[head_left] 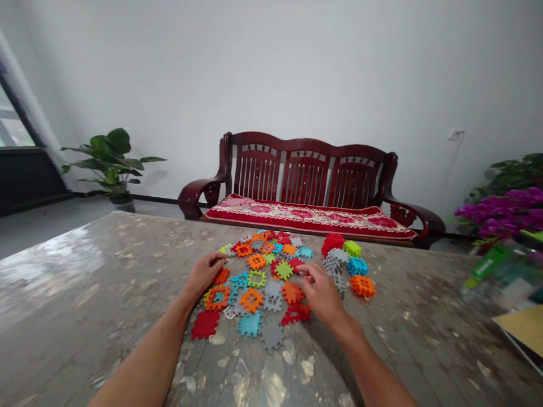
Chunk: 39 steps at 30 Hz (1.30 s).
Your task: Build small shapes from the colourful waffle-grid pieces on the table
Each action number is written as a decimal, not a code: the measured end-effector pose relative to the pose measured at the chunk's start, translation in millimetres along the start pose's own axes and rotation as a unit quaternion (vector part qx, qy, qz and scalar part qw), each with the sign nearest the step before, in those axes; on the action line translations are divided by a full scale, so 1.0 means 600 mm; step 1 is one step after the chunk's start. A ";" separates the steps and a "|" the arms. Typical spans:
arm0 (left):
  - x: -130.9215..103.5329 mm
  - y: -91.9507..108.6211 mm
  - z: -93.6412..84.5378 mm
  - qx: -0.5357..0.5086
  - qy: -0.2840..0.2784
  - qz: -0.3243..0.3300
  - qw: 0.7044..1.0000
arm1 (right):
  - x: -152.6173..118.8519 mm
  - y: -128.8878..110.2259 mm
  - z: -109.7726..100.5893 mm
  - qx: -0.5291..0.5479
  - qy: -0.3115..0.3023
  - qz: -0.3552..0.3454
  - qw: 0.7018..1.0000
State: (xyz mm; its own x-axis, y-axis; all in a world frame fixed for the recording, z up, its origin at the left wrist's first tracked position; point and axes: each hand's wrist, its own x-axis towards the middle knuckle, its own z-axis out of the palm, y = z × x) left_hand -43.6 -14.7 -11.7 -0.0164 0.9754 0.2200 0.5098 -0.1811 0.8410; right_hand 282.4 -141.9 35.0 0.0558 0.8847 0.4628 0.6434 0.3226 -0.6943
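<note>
Many flat plastic interlocking tiles with notched edges lie in a loose spread on the table. My left hand [207, 272] rests at the left edge of the spread, fingers stretched out, close to an orange tile [221, 276]. My right hand [320, 287] is over the right side, its fingers slightly bent and apart. Its fingertips are at a red tile [295, 263]; whether they touch it I cannot tell. Near it lie a lime green tile [284, 270] and an orange tile [292, 292]. Closer to me are a red square [205, 324], a blue tile [250, 324] and a grey tile [272, 334].
Right of the spread stand grouped tiles by colour: red [333, 243], green [352, 248], grey [338, 259], blue [357, 265] and orange [362, 286]. Clear containers [494, 277] and a yellowish pad [524, 328] sit at the table's right. A wooden bench [305, 169] stands beyond.
</note>
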 end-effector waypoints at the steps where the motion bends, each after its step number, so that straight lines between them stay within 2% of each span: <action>1: -0.001 0.001 0.001 -0.009 -0.006 -0.002 1.000 | -0.005 -0.001 0.019 -0.003 0.003 -0.008 1.000; 5: 0.000 0.000 0.003 -0.027 -0.028 0.007 0.999 | -0.020 0.015 0.060 -0.018 0.000 -0.033 0.999; 10: 0.000 0.001 0.012 -0.029 -0.037 0.031 0.998 | -0.028 0.057 0.075 -0.043 0.024 -0.011 0.999; 15: -0.003 0.028 0.028 -0.004 -0.046 0.051 0.998 | -0.029 0.073 0.083 -0.046 0.038 -0.007 0.998; 21: -0.001 0.075 0.047 0.153 -0.100 0.074 0.980 | -0.030 0.074 0.084 -0.040 0.045 -0.011 0.998; 27: 0.006 0.119 0.071 0.319 -0.133 0.113 0.931 | -0.030 0.077 0.083 -0.040 0.047 -0.011 0.998; 31: 0.012 0.134 0.085 0.370 -0.139 0.114 0.911 | -0.029 0.073 0.082 -0.051 0.033 -0.006 0.998; 34: 0.012 0.140 0.089 0.374 -0.135 0.114 0.911 | -0.029 0.072 0.081 -0.056 0.029 -0.007 0.998; 39: -0.004 0.151 0.091 0.292 -0.147 0.134 0.936 | -0.027 0.072 0.080 -0.044 0.037 -0.007 0.998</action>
State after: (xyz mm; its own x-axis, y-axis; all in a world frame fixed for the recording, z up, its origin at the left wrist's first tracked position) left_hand 49.7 -26.5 36.8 0.3732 0.9127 0.1667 0.8459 -0.4085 0.3429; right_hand 272.9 -126.1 -29.1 0.1007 0.8520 0.5137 0.7091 0.3008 -0.6378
